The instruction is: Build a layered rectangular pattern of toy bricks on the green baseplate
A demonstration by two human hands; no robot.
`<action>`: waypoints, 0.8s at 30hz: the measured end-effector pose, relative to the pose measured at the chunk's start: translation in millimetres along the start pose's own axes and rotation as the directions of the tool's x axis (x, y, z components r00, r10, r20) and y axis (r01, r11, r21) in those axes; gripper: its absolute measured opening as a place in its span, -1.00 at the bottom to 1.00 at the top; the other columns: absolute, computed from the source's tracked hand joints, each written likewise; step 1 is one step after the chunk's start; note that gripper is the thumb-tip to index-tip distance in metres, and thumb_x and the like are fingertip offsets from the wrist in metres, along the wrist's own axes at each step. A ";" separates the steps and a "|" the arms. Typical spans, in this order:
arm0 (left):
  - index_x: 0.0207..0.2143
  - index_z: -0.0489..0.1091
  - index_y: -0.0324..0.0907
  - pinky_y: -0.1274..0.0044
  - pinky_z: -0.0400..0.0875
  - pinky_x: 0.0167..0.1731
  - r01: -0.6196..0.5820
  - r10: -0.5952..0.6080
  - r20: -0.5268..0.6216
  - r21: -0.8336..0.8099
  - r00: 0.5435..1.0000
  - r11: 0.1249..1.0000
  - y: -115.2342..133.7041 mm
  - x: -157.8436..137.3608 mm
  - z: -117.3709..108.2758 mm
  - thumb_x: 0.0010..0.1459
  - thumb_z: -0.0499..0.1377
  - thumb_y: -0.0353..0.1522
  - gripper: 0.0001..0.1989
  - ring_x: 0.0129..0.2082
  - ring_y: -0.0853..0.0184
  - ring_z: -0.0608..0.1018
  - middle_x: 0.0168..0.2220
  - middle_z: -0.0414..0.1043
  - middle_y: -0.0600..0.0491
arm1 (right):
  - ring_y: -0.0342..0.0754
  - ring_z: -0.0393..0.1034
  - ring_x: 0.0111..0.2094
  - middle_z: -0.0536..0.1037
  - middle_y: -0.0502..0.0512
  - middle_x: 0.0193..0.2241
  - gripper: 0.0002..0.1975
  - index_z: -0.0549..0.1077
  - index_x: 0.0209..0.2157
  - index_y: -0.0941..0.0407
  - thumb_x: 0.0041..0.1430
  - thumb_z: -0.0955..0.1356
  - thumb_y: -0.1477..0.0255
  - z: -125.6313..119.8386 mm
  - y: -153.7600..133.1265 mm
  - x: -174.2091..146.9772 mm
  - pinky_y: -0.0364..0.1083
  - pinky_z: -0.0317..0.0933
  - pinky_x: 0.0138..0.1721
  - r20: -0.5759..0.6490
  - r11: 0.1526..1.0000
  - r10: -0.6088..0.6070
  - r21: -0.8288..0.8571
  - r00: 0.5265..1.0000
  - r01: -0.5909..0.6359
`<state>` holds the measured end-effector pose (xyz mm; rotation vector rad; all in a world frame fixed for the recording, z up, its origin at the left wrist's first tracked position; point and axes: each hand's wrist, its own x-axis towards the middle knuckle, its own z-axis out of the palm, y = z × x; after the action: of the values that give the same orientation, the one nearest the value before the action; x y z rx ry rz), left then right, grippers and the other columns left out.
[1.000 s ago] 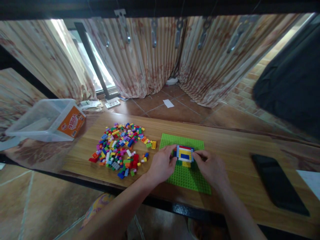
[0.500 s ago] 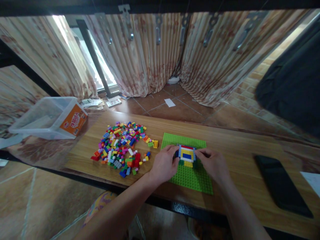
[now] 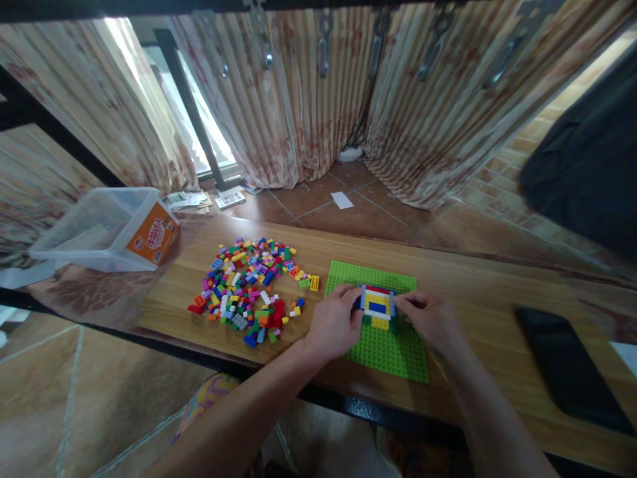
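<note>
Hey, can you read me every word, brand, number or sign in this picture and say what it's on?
Nothing reads with certainty.
Orange label on the clear plastic bin: white lettering, too blurred to quote.
White card on the floor: dark print, too small to read.
Papers beside it: faint marks, illegible.

Long desk [image 3: 488, 302], dark front edge; wood-grain surface, brown floral cover [image 3: 82, 299] showing at left end. On that cover, clear plastic box [image 3: 112, 247] with orange label. On wood, left of middle: loose bricks [image 3: 246, 289], many colours, heaped and scattered. Right of them, just apart, green studded baseplate [image 3: 391, 358], flat. Further right, black slab-like object [image 3: 567, 365], flat, set at slant. White sheet [image 3: 625, 355] at far right edge, partly out of sight.
</note>
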<state>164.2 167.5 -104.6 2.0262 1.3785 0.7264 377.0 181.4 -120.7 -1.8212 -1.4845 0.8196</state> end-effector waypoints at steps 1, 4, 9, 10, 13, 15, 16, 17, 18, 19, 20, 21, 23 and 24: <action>0.07 0.35 -0.19 0.36 0.45 0.01 0.002 -0.002 0.000 0.000 1.000 1.000 0.7 0.0 -0.1 0.15 0.10 -0.43 -0.60 -0.02 0.22 0.48 0.07 0.37 -0.07 | -0.08 0.36 -0.56 0.56 0.09 -0.59 -0.63 0.59 -0.47 0.15 0.00 0.36 0.11 -0.3 -0.3 0.3 -0.12 0.16 -0.52 0.003 1.000 -0.003 -0.004 1.000 0.003; 0.06 0.36 -0.20 0.35 0.45 0.01 0.006 -0.006 0.000 -0.005 1.000 1.000 1.6 0.1 -1.6 0.14 0.10 -0.44 -0.59 -0.01 0.20 0.48 0.07 0.38 -0.08 | -0.09 0.35 -0.57 0.54 0.08 -0.60 -0.63 0.57 -0.49 0.14 0.02 0.35 0.11 -1.6 -3.0 -0.1 -0.12 0.15 -0.52 0.011 0.999 -0.016 -0.029 1.000 0.016; 0.03 0.38 -0.20 0.38 0.43 0.04 -0.025 0.026 0.016 -0.053 1.000 0.998 -3.3 3.0 -6.0 0.11 0.10 -0.49 -0.60 -0.05 0.24 0.51 0.03 0.40 -0.07 | -0.08 0.38 -0.54 0.56 0.07 -0.57 -0.62 0.58 -0.44 0.13 0.05 0.33 0.11 -2.7 -6.8 -3.9 -0.12 0.19 -0.49 0.026 0.998 -0.028 -0.051 0.999 0.030; 0.01 0.40 -0.20 0.39 0.43 0.03 -0.031 0.032 0.018 -0.061 0.999 0.998 -4.7 3.9 -6.8 0.10 0.09 -0.50 -0.61 -0.07 0.26 0.52 0.00 0.42 -0.06 | -0.08 0.39 -0.53 0.56 0.08 -0.56 -0.62 0.58 -0.44 0.13 0.06 0.32 0.11 -2.6 -7.0 -4.7 -0.12 0.19 -0.49 0.020 0.998 -0.027 -0.053 0.999 0.028; -0.04 0.43 -0.20 0.44 0.46 -0.05 -0.028 0.030 0.024 -0.077 0.999 0.997 -7.2 6.8 -8.5 0.10 0.07 -0.53 -0.64 -0.19 0.30 0.54 -0.09 0.46 -0.03 | -0.05 0.42 -0.50 0.58 0.10 -0.53 -0.59 0.58 -0.43 0.14 0.09 0.30 0.09 -2.9 -8.0 -6.7 -0.11 0.22 -0.47 -0.009 0.999 0.006 -0.051 1.000 -0.006; -0.04 0.43 -0.20 0.45 0.48 -0.12 -0.014 0.016 0.030 -0.086 0.999 0.996 -7.7 8.9 -9.6 0.10 0.07 -0.52 -0.64 -0.25 0.32 0.54 -0.11 0.48 -0.04 | -0.03 0.44 -0.50 0.59 0.10 -0.51 -0.57 0.58 -0.41 0.15 0.11 0.29 0.08 -3.8 -10.6 -7.6 -0.10 0.23 -0.46 -0.044 0.997 0.041 -0.062 0.998 -0.043; -0.04 0.43 -0.21 0.46 0.48 -0.15 -0.002 0.005 0.027 -0.091 1.000 0.996 -7.8 10.1 -10.8 0.11 0.07 -0.52 -0.64 -0.28 0.33 0.54 -0.11 0.49 -0.04 | -0.02 0.45 -0.50 0.60 0.10 -0.50 -0.57 0.58 -0.40 0.14 0.12 0.28 0.08 -4.4 -12.8 -8.0 -0.09 0.23 -0.46 -0.070 0.995 0.052 -0.079 0.996 -0.057; -0.03 0.43 -0.22 0.47 0.48 -0.17 0.006 -0.004 0.025 -0.094 1.000 0.996 -8.3 11.5 -12.8 0.12 0.07 -0.51 -0.64 -0.29 0.33 0.54 -0.12 0.51 -0.04 | -0.02 0.45 -0.50 0.60 0.10 -0.50 -0.57 0.58 -0.40 0.13 0.13 0.27 0.08 -5.1 -15.6 -8.6 -0.08 0.23 -0.45 -0.099 0.993 0.052 -0.102 0.994 -0.062; -0.04 0.44 -0.23 0.48 0.47 -0.18 0.011 -0.009 0.026 -0.097 1.000 0.995 -9.2 12.9 -16.1 0.13 0.07 -0.50 -0.66 -0.29 0.33 0.54 -0.15 0.52 -0.04 | -0.02 0.45 -0.49 0.60 0.09 -0.49 -0.58 0.58 -0.40 0.12 0.13 0.27 0.09 -5.7 -19.0 -9.3 -0.08 0.22 -0.44 -0.131 0.990 0.042 -0.125 0.990 -0.059; -0.07 0.46 -0.23 0.49 0.46 -0.18 0.014 -0.011 0.033 -0.099 0.999 0.995 -10.9 14.4 -21.1 0.14 0.07 -0.50 -0.69 -0.29 0.33 0.54 -0.17 0.54 -0.03 | -0.01 0.45 -0.49 0.60 0.09 -0.49 -0.59 0.57 -0.41 0.12 0.14 0.26 0.09 -6.1 -22.6 -10.2 -0.08 0.22 -0.42 -0.162 0.988 0.026 -0.146 0.986 -0.050; -0.10 0.47 -0.23 0.50 0.45 -0.19 0.013 -0.008 0.045 -0.103 0.999 0.995 -13.4 15.8 -27.8 0.16 0.06 -0.49 -0.71 -0.29 0.34 0.55 -0.20 0.55 -0.01 | -0.01 0.45 -0.49 0.60 0.09 -0.50 -0.59 0.57 -0.41 0.11 0.14 0.26 0.10 -6.4 -26.4 -11.2 -0.08 0.21 -0.41 -0.188 0.986 0.007 -0.164 0.982 -0.039; -0.16 0.49 -0.23 0.51 0.44 -0.20 0.006 0.001 0.064 -0.104 0.998 0.995 -16.8 17.1 -36.5 0.18 0.05 -0.49 -0.74 -0.29 0.35 0.55 -0.24 0.56 0.00 | -0.01 0.45 -0.49 0.59 0.09 -0.51 -0.60 0.56 -0.42 0.11 0.14 0.26 0.11 -6.6 -30.0 -12.4 -0.08 0.20 -0.41 -0.208 0.984 -0.008 -0.177 0.978 -0.029; -0.22 0.50 -0.25 0.54 0.42 -0.20 -0.007 0.018 0.100 -0.109 0.995 0.994 -26.5 18.8 -58.3 0.17 0.06 -0.49 -0.77 -0.28 0.36 0.55 -0.25 0.57 0.01 | -0.03 0.43 -0.51 0.58 0.09 -0.52 -0.61 0.56 -0.42 0.11 0.14 0.26 0.12 -6.8 -36.1 -14.8 -0.09 0.18 -0.43 -0.221 0.982 -0.022 -0.189 0.975 -0.021; -0.25 0.50 -0.26 0.56 0.41 -0.21 -0.022 0.037 0.133 -0.110 0.990 0.994 -32.2 19.2 -70.5 0.15 0.08 -0.50 -0.80 -0.29 0.37 0.54 -0.27 0.57 0.01 | -0.04 0.42 -0.51 0.58 0.08 -0.52 -0.61 0.56 -0.42 0.11 0.15 0.26 0.12 -6.8 -38.2 -16.0 -0.10 0.17 -0.44 -0.220 0.982 -0.022 -0.190 0.975 -0.021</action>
<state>100.0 206.3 -77.2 1.9759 1.2091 0.6498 357.5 171.0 -85.0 -1.9798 -1.4591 0.4677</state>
